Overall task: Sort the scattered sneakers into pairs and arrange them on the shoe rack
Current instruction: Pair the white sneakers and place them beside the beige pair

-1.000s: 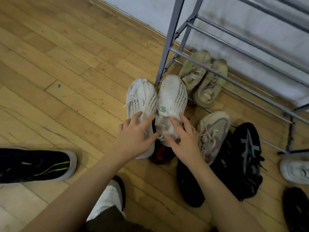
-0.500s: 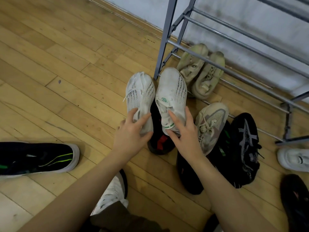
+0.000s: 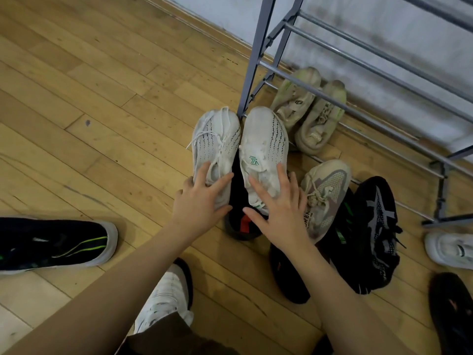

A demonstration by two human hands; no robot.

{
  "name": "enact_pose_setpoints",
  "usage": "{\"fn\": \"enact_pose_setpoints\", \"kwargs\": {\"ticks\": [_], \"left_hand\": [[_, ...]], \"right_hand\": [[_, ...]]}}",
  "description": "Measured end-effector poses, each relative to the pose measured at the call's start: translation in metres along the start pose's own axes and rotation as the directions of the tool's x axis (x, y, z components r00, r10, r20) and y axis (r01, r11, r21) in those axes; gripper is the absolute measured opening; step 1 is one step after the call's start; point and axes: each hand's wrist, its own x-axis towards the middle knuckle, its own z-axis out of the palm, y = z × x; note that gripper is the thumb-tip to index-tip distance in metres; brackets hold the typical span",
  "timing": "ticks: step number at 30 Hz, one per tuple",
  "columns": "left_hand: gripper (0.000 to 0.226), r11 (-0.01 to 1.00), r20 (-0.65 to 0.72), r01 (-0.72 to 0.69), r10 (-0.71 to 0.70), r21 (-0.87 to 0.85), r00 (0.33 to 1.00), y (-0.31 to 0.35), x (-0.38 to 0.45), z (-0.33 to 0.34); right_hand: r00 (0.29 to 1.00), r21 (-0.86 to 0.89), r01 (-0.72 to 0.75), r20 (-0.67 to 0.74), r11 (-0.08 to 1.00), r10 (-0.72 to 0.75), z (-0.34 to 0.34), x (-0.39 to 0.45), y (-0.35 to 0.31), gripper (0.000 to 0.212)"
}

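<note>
Two white knit sneakers with black dotted stripes lie side by side, toes pointing away, each gripped at its heel end: the left white sneaker [image 3: 216,147] with loose laces, the right white sneaker [image 3: 266,149] bearing a green tongue logo. Just beyond their toes stands the grey metal-bar shoe rack [image 3: 332,80], with a beige sneaker pair [image 3: 307,111] on the floor under its lowest bars.

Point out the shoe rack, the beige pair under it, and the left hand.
shoe rack [image 3: 253,73]: head view, front upright post.
beige pair [image 3: 294,103]: head view, left shoe's upper.
left hand [image 3: 198,201]: head view, back of hand.
</note>
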Motion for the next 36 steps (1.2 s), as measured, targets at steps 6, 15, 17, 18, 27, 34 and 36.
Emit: {"fn": "enact_pose_setpoints", "kwargs": {"ticks": [6,15,17,18,27,34,36], "left_hand": [[0.063,0.991,-0.066,-0.04,0.031,-0.131,0.997,-0.006,0.0,-0.002],[0.047,0.954,-0.183,-0.035,-0.021,-0.299,0.983,0.0,-0.01,-0.013],[0.049,0.949,-0.213,-0.057,-0.01,-0.309,0.977,0.003,-0.014,-0.019],[0.049,0.948,-0.227,-0.072,0.0,-0.309,0.974,0.004,-0.016,-0.022],[0.047,0.918,-0.282,-0.277,0.197,-0.284,0.939,0.032,-0.02,-0.051],[0.05,0.89,-0.217,-0.398,0.352,-0.223,0.91,0.091,-0.006,-0.047],[0.05,0.883,-0.19,-0.429,0.395,-0.19,0.899,0.108,0.001,-0.044]], "right_hand": [[0.989,-0.019,-0.145,0.006,0.989,0.145,0.01,0.009,-0.001,0.056],[0.98,0.21,-0.082,-0.162,0.974,0.118,0.011,0.011,0.002,0.051],[0.967,0.273,-0.081,-0.212,0.959,0.142,0.004,0.009,-0.001,0.046],[0.959,0.303,-0.084,-0.234,0.949,0.159,0.0,0.006,-0.003,0.045],[0.859,0.518,-0.149,-0.354,0.842,0.37,-0.04,-0.03,-0.004,0.042],[0.794,0.551,-0.252,-0.352,0.795,0.496,-0.063,-0.068,0.035,0.037],[0.768,0.544,-0.278,-0.369,0.792,0.523,-0.066,-0.072,0.047,0.037]]}}
